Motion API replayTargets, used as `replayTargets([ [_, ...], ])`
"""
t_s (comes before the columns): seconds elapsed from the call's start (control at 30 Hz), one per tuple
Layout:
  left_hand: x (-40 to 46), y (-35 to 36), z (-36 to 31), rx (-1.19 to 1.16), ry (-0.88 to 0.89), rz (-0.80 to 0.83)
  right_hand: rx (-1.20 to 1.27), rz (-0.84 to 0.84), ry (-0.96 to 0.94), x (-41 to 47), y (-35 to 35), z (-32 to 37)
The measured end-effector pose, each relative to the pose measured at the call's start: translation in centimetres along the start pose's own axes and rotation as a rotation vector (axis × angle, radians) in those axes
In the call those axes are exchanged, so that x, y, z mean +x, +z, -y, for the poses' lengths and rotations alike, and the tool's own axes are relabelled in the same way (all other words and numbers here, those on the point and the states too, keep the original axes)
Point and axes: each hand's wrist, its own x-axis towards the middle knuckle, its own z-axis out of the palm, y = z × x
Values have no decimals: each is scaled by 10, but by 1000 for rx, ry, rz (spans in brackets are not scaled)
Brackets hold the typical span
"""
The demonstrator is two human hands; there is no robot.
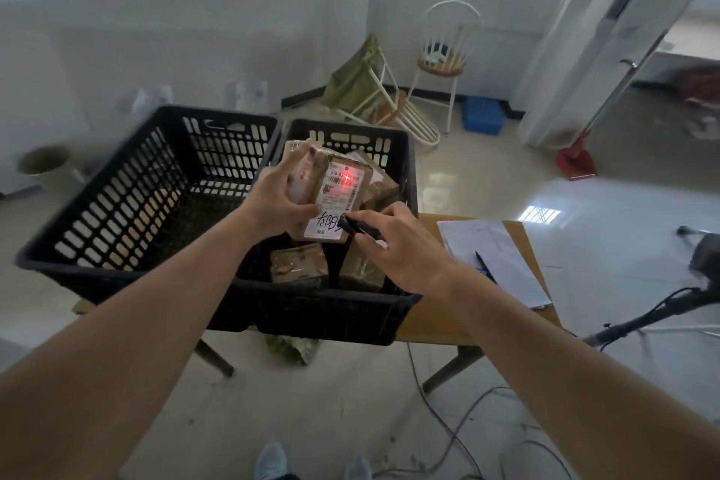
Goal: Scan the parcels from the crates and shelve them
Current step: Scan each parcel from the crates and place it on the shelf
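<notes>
While the left hand [272, 195] grips a brown parcel [331, 203] by its left edge, fingers curled round it, the box hangs tilted above the right-hand crate [405, 168], label facing up, with a red scan light glowing on the barcode near its top. At 4 o'clock of the parcel the right hand [401, 245] pinches a black scanner [360, 228], its tip touching the lower right corner of the label beside black handwritten characters. Below, inside that crate, 2 more brown boxes [298, 263] sit side by side, and others lie behind the held one. At 9 o'clock stands the second black crate [117, 183], touching the first. Both rest on a wooden bench [440, 327]; at 3 o'clock of the crates, white papers [495, 257] lie on it with a pen [484, 265] on top. Farther off, at 12 o'clock, a white chair [444, 58] stands by the wall
</notes>
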Motion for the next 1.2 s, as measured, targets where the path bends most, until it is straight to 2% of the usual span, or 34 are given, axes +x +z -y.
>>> replayTargets([
  [0.3,4,-30,3,73,71,-6,-115,112,-55,3,-14,18],
  [0.83,42,-67,34,40,3,57,-125,143,49,16,-16,56],
  [1.0,42,-80,24,-15,31,78,-80,71,80,27,-9,63],
  [1.2,37,-101,3,-225,-27,145,195,-149,76,54,4,70],
])
